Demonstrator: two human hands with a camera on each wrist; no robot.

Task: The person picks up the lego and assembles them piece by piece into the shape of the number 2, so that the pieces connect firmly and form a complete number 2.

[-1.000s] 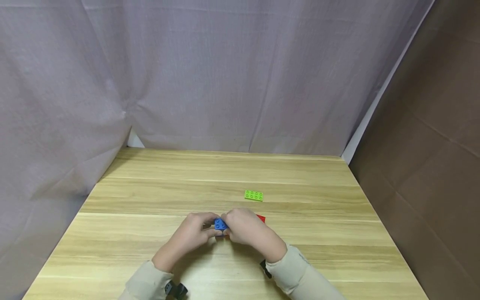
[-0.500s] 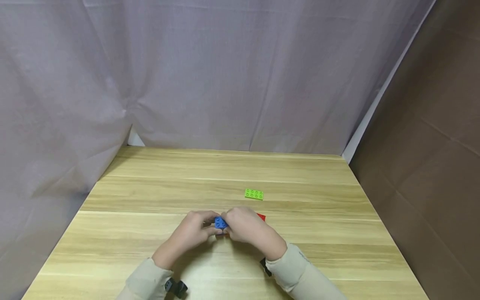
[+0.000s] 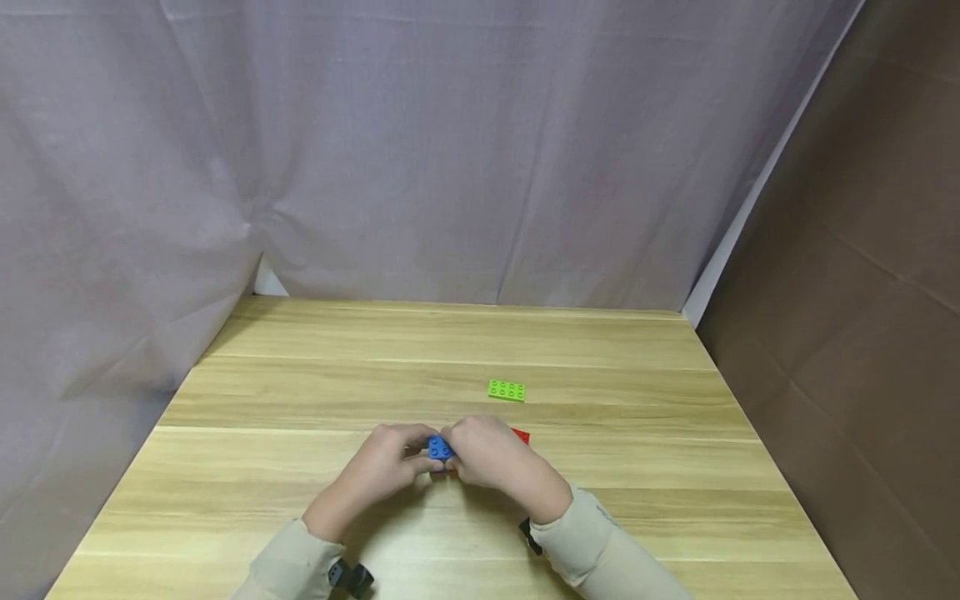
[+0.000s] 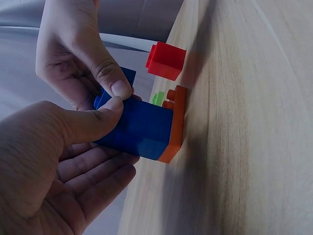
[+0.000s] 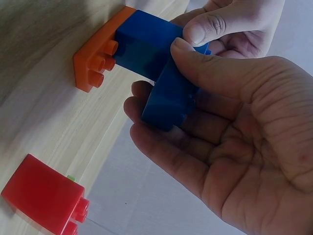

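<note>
Across the lower half of the head view, a pale table (image 3: 637, 400) is streaked with wood grain and bordered by wrinkled grey cloth (image 3: 420, 150) behind and brown cloth (image 3: 840, 233) at right. At lower centre, smooth blue bricks (image 3: 439, 448), stacked on a studded orange plate (image 5: 87, 58), are pinched between thumb and fingers by both the left hand (image 3: 386, 458) and the right hand (image 3: 486, 452). Near them a boxy red brick (image 5: 44, 193) is partly hidden by the right hand; higher in the frame, a flat, eight-studded lime plate (image 3: 507, 390) is seen.
</note>
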